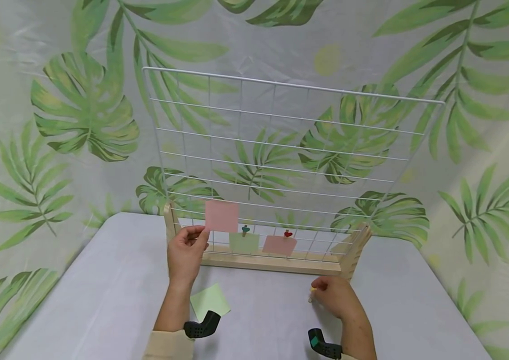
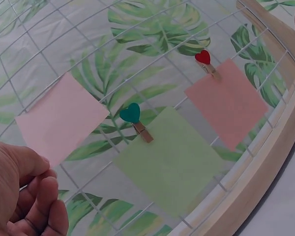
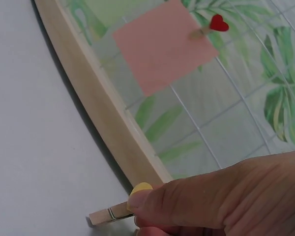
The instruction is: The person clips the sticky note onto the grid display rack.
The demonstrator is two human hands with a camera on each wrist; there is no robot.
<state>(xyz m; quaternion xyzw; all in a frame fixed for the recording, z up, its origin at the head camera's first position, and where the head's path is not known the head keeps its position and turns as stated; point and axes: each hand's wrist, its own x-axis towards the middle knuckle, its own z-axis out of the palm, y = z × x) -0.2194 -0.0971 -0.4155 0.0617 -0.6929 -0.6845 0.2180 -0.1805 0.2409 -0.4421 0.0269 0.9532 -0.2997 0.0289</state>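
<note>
Between thumb and fingers, my left hand [image 1: 187,252] pinches a pink paper square [image 1: 221,216] by its lower left corner, up against the wire grid [image 1: 277,145]. My right hand [image 1: 334,296] pinches a small wooden clothespin [image 3: 104,215] with a yellow top, low over the table near the stand's right end. On the grid's lower rows hang a green paper square [image 2: 169,164] under a clothespin with a teal heart [image 2: 131,113], and another pink square [image 2: 228,104] under one with a red heart [image 2: 202,57].
A loose green paper square [image 1: 211,301] lies on the white tabletop [image 1: 263,320] beside the left forearm. The grid stands in a wooden base [image 1: 272,263] with side supports. Behind it hangs a leaf-patterned curtain [image 1: 277,45].
</note>
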